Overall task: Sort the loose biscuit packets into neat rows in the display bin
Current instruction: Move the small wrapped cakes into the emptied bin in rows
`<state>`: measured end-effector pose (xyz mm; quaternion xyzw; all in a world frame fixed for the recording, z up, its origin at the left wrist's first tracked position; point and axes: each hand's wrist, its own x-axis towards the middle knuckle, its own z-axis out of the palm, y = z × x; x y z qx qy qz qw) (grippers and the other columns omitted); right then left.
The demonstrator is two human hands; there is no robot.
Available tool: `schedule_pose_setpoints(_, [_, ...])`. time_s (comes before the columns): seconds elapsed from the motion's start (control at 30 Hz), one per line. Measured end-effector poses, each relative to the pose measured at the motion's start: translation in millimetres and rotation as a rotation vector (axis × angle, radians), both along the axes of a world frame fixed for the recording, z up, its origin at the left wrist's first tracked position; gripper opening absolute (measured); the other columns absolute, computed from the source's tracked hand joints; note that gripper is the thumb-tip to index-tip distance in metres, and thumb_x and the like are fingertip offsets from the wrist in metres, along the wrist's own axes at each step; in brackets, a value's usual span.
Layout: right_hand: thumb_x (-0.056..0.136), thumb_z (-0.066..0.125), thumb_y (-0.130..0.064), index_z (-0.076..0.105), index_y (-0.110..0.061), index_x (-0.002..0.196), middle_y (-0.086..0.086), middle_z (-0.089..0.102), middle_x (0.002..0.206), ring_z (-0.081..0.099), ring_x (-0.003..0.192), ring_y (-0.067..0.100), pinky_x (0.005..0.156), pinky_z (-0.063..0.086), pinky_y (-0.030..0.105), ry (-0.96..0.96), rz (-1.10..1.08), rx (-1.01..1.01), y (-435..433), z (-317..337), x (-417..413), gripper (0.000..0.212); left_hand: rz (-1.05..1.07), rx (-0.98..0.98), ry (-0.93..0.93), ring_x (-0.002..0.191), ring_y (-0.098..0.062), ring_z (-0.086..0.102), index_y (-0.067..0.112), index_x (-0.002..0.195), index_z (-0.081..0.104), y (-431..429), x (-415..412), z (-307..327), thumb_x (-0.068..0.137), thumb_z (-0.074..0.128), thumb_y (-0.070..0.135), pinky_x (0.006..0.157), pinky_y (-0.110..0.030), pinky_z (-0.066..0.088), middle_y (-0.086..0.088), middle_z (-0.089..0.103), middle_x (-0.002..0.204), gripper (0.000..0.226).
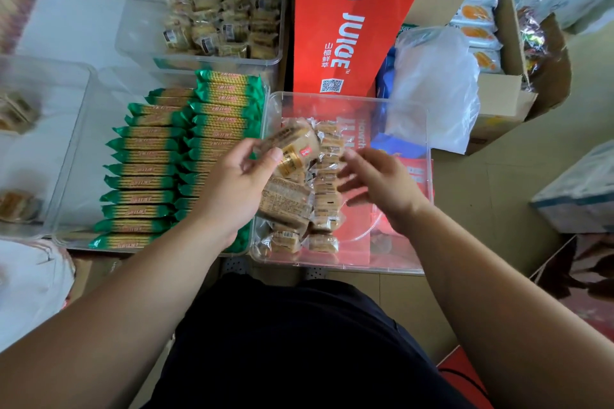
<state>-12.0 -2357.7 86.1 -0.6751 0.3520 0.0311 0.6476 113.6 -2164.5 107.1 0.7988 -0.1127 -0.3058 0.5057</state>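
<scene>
A dark-clothed lap [299, 342] lies nearest, with both bare forearms reaching forward past it. The left grip [236, 183] pinches a packet [294, 143] between thumb and fingers and holds it tilted above the left half of the clear bin [339, 268]. The right grip [378, 183] is released, its fingers loosely spread and blurred, and it hovers over the middle of the bin holding nothing. Inside the bin, a row [327, 189] of packets stands on edge, running from the near edge toward the far edge. Just left of the row, a loose pile [285, 206] lies against the left wall. The right half of the bin is bare, with red print showing through its bottom. A second bin [74, 159] sits just beside the left wall, packed with green packets [146, 169] in two tidy columns. Past the far edge lies a red carton [352, 26] marked JUICE, and a crumpled plastic bag [432, 86] sits by the far-right corner. Farther off, a third bin [133, 26] holds small tan packets. At the right, an open cardboard box [508, 83] holds white wrappers with orange print [475, 15].
</scene>
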Motion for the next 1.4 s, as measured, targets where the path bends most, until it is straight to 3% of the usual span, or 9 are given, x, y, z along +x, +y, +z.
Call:
schedule_pose_setpoints(0.1, [0.095, 0.067, -0.035, 0.054, -0.015, 0.135, 0.011, 0.07, 0.111, 0.072, 0.098, 0.031, 0.076, 0.062, 0.047, -0.106, 0.034, 0.256, -4.4, 19.0, 13.7, 0.047, -0.126, 0.015, 0.086, 0.088, -0.018, 0.073, 0.042, 0.1, 0.065, -17.4, -3.9, 3.9, 0.096, 0.063, 0.045, 0.081, -0.044, 0.061, 0.009, 0.075, 0.094, 0.006])
schedule_pose_setpoints(0.23, [0.097, 0.066, -0.022, 0.063, -0.003, 0.108, 0.017, 0.067, 0.093, 0.071, 0.082, 0.026, 0.075, 0.061, 0.047, -0.167, 0.002, 0.185, 1.9, 16.6, 23.0, 0.021, -0.147, -0.022, 0.162, 0.089, -0.012, 0.075, 0.055, 0.094, 0.067, -36.4, -6.1, 3.8, 0.086, 0.078, 0.041, 0.083, -0.041, 0.062, 0.013, 0.077, 0.091, 0.019])
schedule_pose_setpoints(0.43, [0.087, 0.079, -0.02, 0.06, -0.009, 0.114, 0.017, 0.073, 0.094, 0.071, 0.067, 0.027, 0.059, 0.057, 0.035, -0.032, -0.165, 0.013, -19.3, -1.1, 0.0, 0.034, -0.282, 0.161, 0.164, 0.088, -0.013, 0.074, 0.036, 0.115, 0.065, -30.4, -6.3, -2.5, 0.052, 0.096, 0.033, 0.074, -0.031, 0.06, 0.005, 0.074, 0.101, 0.07])
schedule_pose_setpoints(0.57, [0.079, 0.083, -0.014, 0.064, -0.023, 0.101, 0.007, 0.074, 0.087, 0.073, 0.063, 0.02, 0.066, 0.062, 0.039, 0.202, 0.157, -0.212, -33.7, -4.7, -27.0, 0.03, -0.111, 0.262, -0.197, 0.086, -0.009, 0.067, 0.03, 0.112, 0.068, -18.0, 0.6, -2.4, 0.07, 0.091, 0.039, 0.078, -0.036, 0.056, 0.014, 0.072, 0.094, 0.049])
schedule_pose_setpoints(0.77, [0.084, 0.079, -0.028, 0.063, -0.023, 0.13, -0.006, 0.062, 0.116, 0.059, 0.102, 0.016, 0.087, 0.044, 0.027, 0.341, 0.77, -0.401, 2.3, -14.4, -18.8, 0.049, 0.027, 0.185, -0.329, 0.082, -0.008, 0.065, 0.031, 0.103, 0.065, -3.2, 14.4, -3.3, 0.073, 0.09, 0.037, 0.073, -0.031, 0.055, 0.016, 0.068, 0.092, 0.039])
schedule_pose_setpoints(0.97, [0.086, 0.076, -0.028, 0.064, -0.024, 0.12, -0.001, 0.07, 0.104, 0.065, 0.09, 0.02, 0.08, 0.055, 0.034, 0.294, 0.853, -0.66, 20.4, -27.4, -13.3, 0.037, 0.026, 0.16, -0.335, 0.08, -0.011, 0.065, 0.034, 0.102, 0.065, 2.8, 13.3, -9.5, 0.073, 0.089, 0.038, 0.075, -0.038, 0.058, 0.018, 0.068, 0.092, 0.038])
schedule_pose_setpoints(1.13, [0.088, 0.071, -0.029, 0.061, -0.017, 0.107, 0.0, 0.067, 0.094, 0.059, 0.074, 0.019, 0.067, 0.05, 0.029, 0.123, 0.802, -0.865, 25.1, -34.9, -26.3, 0.024, 0.007, 0.122, -0.339, 0.079, -0.007, 0.064, 0.03, 0.103, 0.067, 7.1, 8.2, -10.8, 0.074, 0.089, 0.036, 0.072, -0.035, 0.058, 0.02, 0.066, 0.092, 0.038])
schedule_pose_setpoints(1.23, [0.085, 0.074, -0.029, 0.058, -0.017, 0.104, 0.0, 0.062, 0.089, 0.059, 0.07, 0.022, 0.063, 0.054, 0.035, 0.112, 0.782, -0.866, 27.4, -40.4, -35.7, 0.028, -0.011, 0.117, -0.341, 0.078, -0.003, 0.062, 0.03, 0.103, 0.067, 9.3, 7.7, -12.2, 0.074, 0.088, 0.037, 0.07, -0.03, 0.055, 0.02, 0.065, 0.093, 0.037])
schedule_pose_setpoints(1.4, [0.079, 0.076, -0.027, 0.048, -0.023, 0.1, -0.005, 0.058, 0.087, 0.055, 0.07, 0.014, 0.057, 0.045, 0.023, 0.249, 0.704, -0.715, 24.4, -37.1, -38.1, 0.035, -0.034, 0.114, -0.352, 0.075, -0.001, 0.061, 0.029, 0.102, 0.067, 11.4, 4.7, -13.1, 0.074, 0.089, 0.037, 0.067, -0.025, 0.052, 0.02, 0.065, 0.091, 0.036])
